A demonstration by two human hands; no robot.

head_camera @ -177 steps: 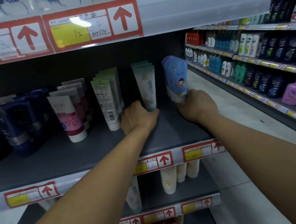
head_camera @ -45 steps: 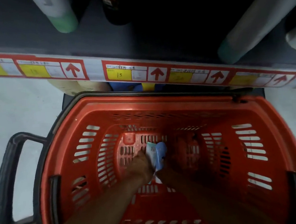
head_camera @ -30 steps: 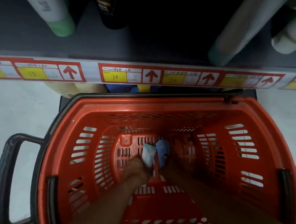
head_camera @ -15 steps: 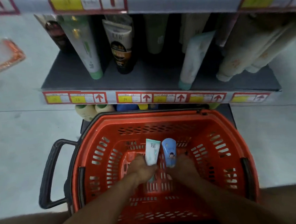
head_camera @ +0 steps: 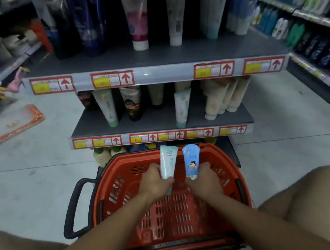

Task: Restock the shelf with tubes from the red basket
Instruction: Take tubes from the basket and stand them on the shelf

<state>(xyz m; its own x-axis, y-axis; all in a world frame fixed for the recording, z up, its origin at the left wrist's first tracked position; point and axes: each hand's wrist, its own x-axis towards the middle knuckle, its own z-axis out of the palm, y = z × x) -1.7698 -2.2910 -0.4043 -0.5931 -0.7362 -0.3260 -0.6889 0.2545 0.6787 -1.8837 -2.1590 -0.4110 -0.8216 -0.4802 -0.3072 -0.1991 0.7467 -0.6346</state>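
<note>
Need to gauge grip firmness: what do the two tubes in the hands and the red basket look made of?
Pale green flat-crimped tube: looks like soft matte plastic, printed. Blue tube with cartoon print: glossier plastic, judging by its sheen; stiffness cannot be told. Red slotted basket: seemingly rigid moulded plastic, given its cut-out vents.

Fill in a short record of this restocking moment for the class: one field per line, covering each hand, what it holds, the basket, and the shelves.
left hand: left hand grips a pale mint-green plastic tube by its lower end
right hand: right hand grips a blue plastic tube with a cartoon figure by its lower end
tube position: both upright, side by side, above the basket
basket: red slotted plastic basket on the floor, no other tubes visible inside
shelves: grey metal shelves ahead, holding standing tubes
task stage: tubes lifted out, not yet shelved
</note>
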